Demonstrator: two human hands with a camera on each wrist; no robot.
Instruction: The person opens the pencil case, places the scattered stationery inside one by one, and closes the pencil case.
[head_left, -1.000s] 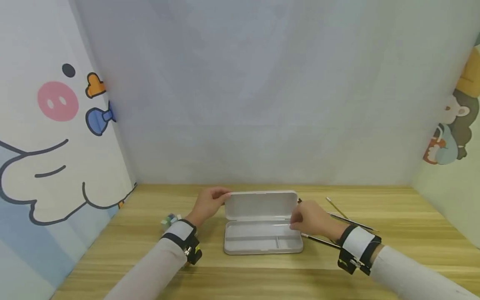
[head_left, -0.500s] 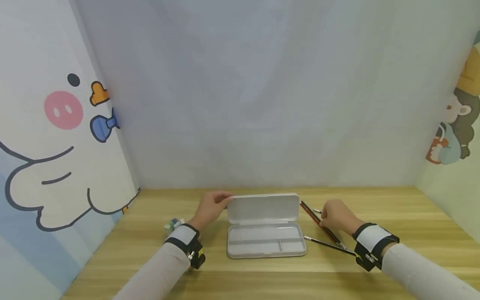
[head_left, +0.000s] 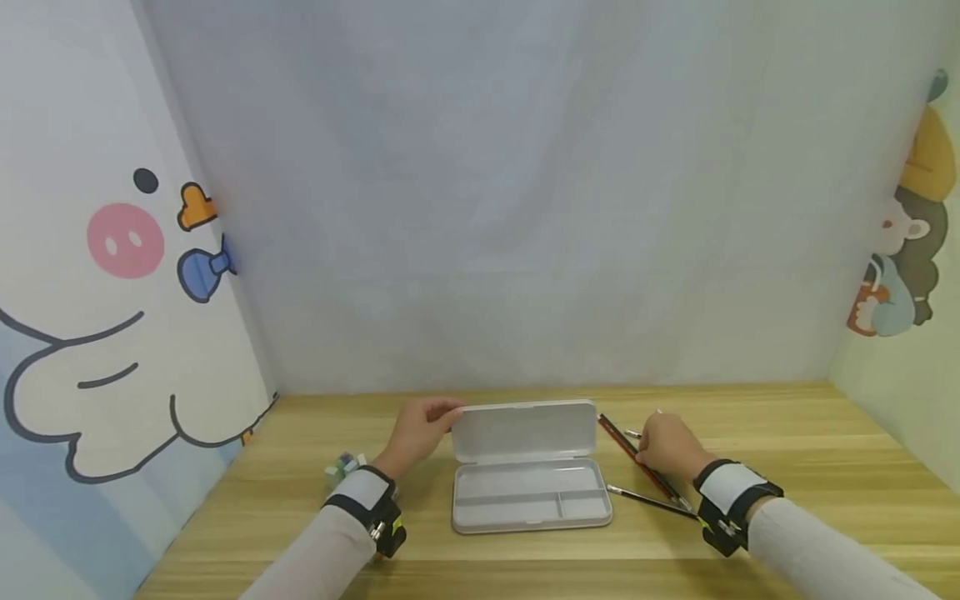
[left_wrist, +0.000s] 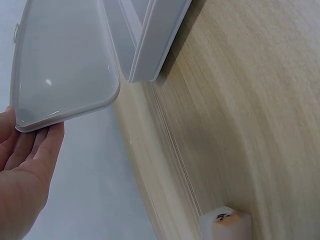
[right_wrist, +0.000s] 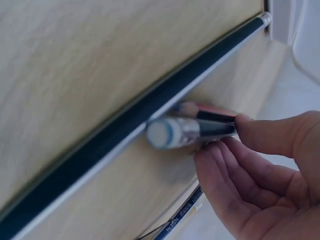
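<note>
Right hand [head_left: 666, 446] has left the open pencil case [head_left: 528, 492], now pinching 2 pencils [right_wrist: 200, 129] beside it; left hand [head_left: 420, 427] steadies lid [head_left: 523, 430], fingers straight.

The pencil case [head_left: 528, 471] looks like smooth pale grey plastic; its raised lid [left_wrist: 60, 60] is semi-glossy and carries small bright highlights in the left wrist view. The table [head_left: 787, 450] shows a light wood grain with a matt, laminate-like finish, fine streaks running along it. The red pencil [head_left: 637, 458] and the dark pencil [right_wrist: 125, 130] have a lacquered, slightly shiny coat; the one pinched in the right hand [head_left: 667, 446] ends in what looks like a silvery metal ferrule [right_wrist: 175, 132]. The wrist straps [head_left: 731, 492] look like black and white woven cloth, the sleeves [head_left: 315, 554] like soft matt fabric. The small eraser [left_wrist: 225, 225] looks like dull white rubber.
</note>
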